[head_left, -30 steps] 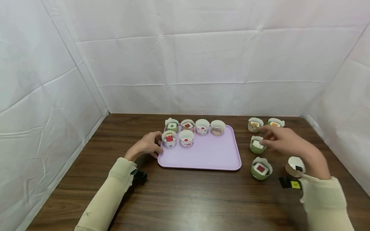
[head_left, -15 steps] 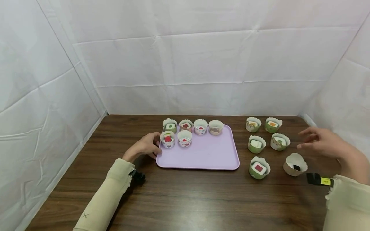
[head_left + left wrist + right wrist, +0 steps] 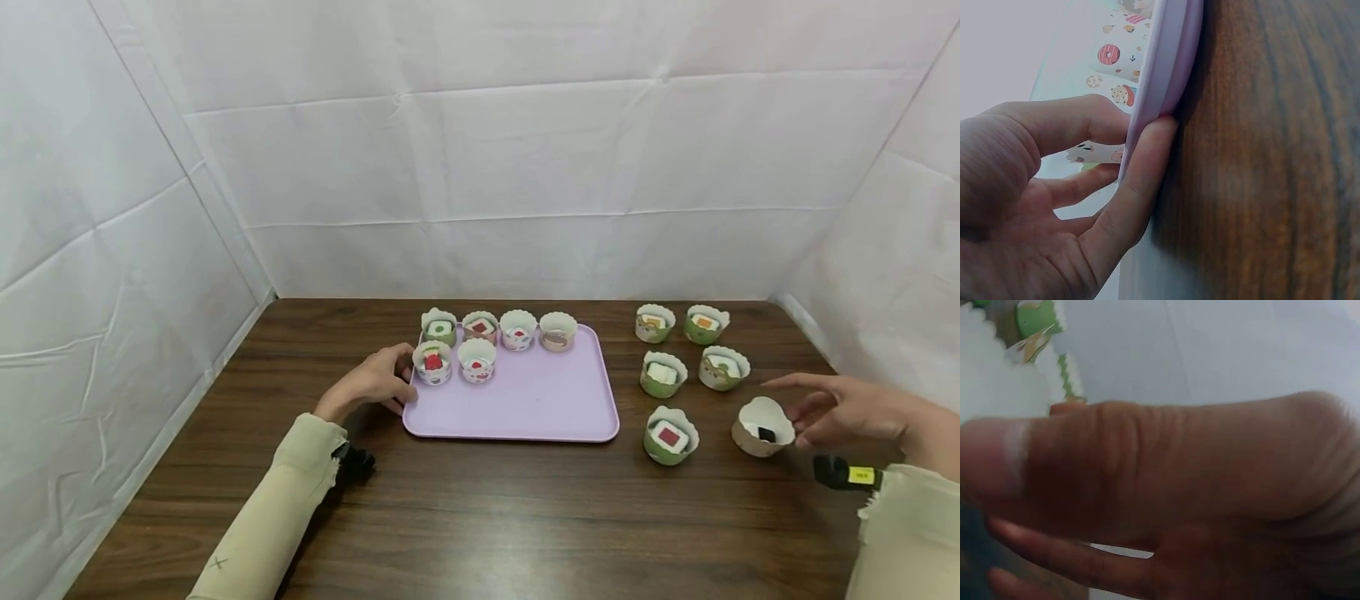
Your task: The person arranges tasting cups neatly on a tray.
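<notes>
At the left end of the lilac tray (image 3: 540, 408), my left hand (image 3: 375, 379) pinches the rim; in the left wrist view the thumb and fingers lie on both sides of the tray's edge (image 3: 1172, 69). Several paper baking cups stand on the tray, among them a white cup (image 3: 432, 367) with a red piece inside. My right hand (image 3: 855, 412) is beside a beige paper cup (image 3: 756, 437) holding a black-marked white piece. Its fingers are spread and hold nothing; whether the thumb touches the cup I cannot tell. The thumb (image 3: 1147, 462) covers much of the right wrist view.
Right of the tray stand several more filled cups, including a green cup (image 3: 670, 442) with a red-marked piece and another green cup (image 3: 663, 375). An orange-marked piece sits in a far cup (image 3: 705, 325). White cloth (image 3: 480, 150) hangs behind the wooden table (image 3: 487, 508).
My right hand has moved from over the far right cups out to the right, then down beside the beige cup. The left hand still holds the tray's rim.
</notes>
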Demonstrator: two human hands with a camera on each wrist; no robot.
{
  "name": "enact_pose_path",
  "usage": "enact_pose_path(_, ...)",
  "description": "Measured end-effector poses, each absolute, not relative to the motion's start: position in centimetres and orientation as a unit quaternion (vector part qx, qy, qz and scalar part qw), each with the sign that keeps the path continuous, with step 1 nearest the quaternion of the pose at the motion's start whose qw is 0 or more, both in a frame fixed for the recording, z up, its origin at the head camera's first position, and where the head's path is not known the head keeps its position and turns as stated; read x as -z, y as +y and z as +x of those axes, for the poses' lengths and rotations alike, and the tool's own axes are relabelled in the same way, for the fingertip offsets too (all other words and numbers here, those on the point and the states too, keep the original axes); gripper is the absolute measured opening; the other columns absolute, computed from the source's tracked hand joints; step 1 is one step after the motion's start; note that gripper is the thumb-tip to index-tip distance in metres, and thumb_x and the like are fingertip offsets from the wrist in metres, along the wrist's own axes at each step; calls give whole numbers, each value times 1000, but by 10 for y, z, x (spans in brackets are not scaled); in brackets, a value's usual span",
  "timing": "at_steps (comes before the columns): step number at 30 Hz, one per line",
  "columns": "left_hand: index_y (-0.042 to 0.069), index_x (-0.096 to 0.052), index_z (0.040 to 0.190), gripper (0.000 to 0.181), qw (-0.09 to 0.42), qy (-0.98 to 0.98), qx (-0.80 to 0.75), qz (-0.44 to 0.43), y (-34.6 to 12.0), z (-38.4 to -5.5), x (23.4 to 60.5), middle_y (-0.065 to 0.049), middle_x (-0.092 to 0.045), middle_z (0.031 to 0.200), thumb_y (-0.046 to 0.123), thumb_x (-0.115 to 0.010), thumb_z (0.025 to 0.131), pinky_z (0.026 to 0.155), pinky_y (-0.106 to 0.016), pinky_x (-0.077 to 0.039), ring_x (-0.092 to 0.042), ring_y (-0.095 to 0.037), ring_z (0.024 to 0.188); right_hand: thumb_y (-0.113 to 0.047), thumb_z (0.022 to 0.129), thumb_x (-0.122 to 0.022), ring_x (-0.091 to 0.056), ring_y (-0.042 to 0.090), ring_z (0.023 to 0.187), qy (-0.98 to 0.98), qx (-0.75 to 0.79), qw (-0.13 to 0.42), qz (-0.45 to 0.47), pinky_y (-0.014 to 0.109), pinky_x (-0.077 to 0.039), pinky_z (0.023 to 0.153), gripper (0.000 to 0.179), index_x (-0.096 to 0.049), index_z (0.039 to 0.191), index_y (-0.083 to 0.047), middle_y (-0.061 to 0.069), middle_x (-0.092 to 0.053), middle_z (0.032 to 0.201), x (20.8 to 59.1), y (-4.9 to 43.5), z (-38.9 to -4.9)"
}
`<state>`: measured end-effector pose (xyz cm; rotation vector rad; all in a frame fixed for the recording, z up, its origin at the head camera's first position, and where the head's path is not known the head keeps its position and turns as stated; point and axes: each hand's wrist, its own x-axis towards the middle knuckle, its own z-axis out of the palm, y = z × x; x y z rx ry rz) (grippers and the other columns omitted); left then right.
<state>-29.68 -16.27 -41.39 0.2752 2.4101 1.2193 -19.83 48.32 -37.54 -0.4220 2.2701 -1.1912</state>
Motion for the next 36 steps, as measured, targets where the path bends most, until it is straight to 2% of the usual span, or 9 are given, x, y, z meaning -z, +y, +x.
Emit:
enact_pose_path(4, 1, -41, 146, 69, 212, 867, -440, 99, -163, -297, 414, -16, -53, 104, -7, -71, 84, 66, -38, -66, -64, -23, 79, 12, 89, -62, -69, 12, 90, 827, 454, 292, -160, 30, -63, 74, 86, -53, 133, -61, 16, -60, 112, 383, 489, -200)
enact_pose_path(7, 1, -41, 146, 70, 212, 866, -441, 98, -163, -297, 414, -16, -52, 104, -7, -71, 83, 66, -38, -66, -64, -23, 79, 12, 90, -61, -69, 11, 96, 820, 453, 293, -189, 29, -62, 77, 86, -50, 141, -56, 13, -63, 117, 389, 493, -202)
enact_pose_path(10, 1, -41, 146, 69, 213, 867, -439, 97, -163, -298, 414, -15, -52, 104, -7, -70, 84, 66, -38, -66, -64, -23, 79, 12, 92, -60, -65, 5, 108, 806, 460, 296, -229, 27, -61, 82, 82, -44, 155, -39, -1, -66, 125, 394, 497, -205)
enact_pose_path(13, 1, -41, 145, 68, 214, 869, -436, 97, -163, -298, 414, -15, -52, 105, -7, -70, 84, 66, -37, -66, -64, -23, 79, 12, 93, -59, -58, -1, 118, 796, 464, 291, -258, 26, -59, 86, 79, -33, 161, -17, -17, -61, 136, 398, 498, -206)
enact_pose_path(17, 2, -41, 145, 68, 214, 870, -433, 97, -162, -298, 413, -16, -53, 105, -7, -70, 85, 66, -37, -66, -64, -22, 78, 13, 94, -56, -59, 3, 121, 768, 491, 306, -274, 25, -58, 91, 75, -27, 161, -5, -9, -60, 142, 400, 495, -207)
enact_pose_path(22, 1, -42, 144, 66, 214, 871, -430, 101, -161, -297, 413, -15, -52, 104, -7, -70, 85, 65, -36, -66, -64, -22, 79, 19, 94, -50, -62, 8, 123, 717, 535, 320, -312, 23, -56, 95, 67, -31, 156, 5, 5, -63, 140, 406, 491, -210)
enact_pose_path(26, 1, -43, 143, 65, 214, 870, -432, 101, -161, -297, 413, -14, -52, 102, -7, -69, 85, 65, -36, -66, -63, -22, 79, 19, 93, -50, -62, 9, 121, 722, 536, 302, -318, 22, -55, 95, 59, -37, 150, 8, 5, -63, 138, 409, 490, -209)
enact_pose_path(31, 1, -42, 144, 66, 213, 870, -434, 101, -162, -296, 413, -14, -52, 102, -8, -69, 85, 65, -36, -66, -64, -22, 78, 15, 93, -54, -59, 0, 118, 775, 496, 251, -301, 16, -52, 91, 53, -48, 144, 5, -8, -64, 136, 411, 492, -209)
enact_pose_path(36, 1, -42, 143, 65, 209, 871, -433, 101, -162, -297, 414, -15, -52, 104, -7, -69, 84, 65, -37, -66, -64, -22, 78, 13, 93, -58, -59, -4, 116, 807, 456, 213, -307, 13, -51, 88, 49, -53, 140, 1, -12, -66, 132, 411, 492, -211)
